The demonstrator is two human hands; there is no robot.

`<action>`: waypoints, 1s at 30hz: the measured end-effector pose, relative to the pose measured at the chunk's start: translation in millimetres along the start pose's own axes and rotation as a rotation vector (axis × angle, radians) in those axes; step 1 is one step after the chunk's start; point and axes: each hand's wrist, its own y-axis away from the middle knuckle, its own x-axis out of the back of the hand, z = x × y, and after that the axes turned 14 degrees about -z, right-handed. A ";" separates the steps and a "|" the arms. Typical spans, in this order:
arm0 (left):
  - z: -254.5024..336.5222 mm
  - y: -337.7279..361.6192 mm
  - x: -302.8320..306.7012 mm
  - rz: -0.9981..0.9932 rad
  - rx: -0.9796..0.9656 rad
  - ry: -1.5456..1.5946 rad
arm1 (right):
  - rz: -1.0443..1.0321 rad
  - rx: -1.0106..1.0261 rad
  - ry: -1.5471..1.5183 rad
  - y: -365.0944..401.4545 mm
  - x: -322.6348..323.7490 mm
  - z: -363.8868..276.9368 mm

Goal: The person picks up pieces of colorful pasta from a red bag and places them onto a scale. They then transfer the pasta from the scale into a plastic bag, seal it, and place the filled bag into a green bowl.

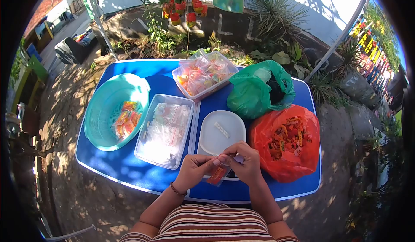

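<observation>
Near the table's front edge, my left hand (195,169) and my right hand (244,163) meet with thumbs and fingers pinched together. Between them hangs a small clear plastic bag (218,174) with a red and orange piece inside; both hands grip its top edge. Just beyond the fingers lies a white square lid or shallow tray (208,141) with a short white beaded-looking strip (221,130) on it. Part of something under my hands is hidden.
On the blue table (116,170) stand a turquoise basket (93,112) with filled packets, a clear tub (163,160) of small plastic bags, and another tub (201,96) of packets. To the right are a green bag (246,93) and a red bag (298,164) of red-orange pieces.
</observation>
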 end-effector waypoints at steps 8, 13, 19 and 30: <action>-16.5 -5.0 0.9 0.158 -0.039 0.306 | 0.072 -0.121 -0.011 -19.5 -7.4 36.5; -5.3 -1.1 4.4 0.107 -0.016 0.721 | 0.220 -0.152 0.700 -30.6 -21.6 69.2; -1.6 0.8 0.3 0.220 0.010 0.409 | 0.186 -0.309 0.161 -20.0 -9.8 50.4; -4.3 -1.5 -5.0 0.132 -0.111 0.035 | 0.133 -0.007 -0.090 5.2 28.5 -2.9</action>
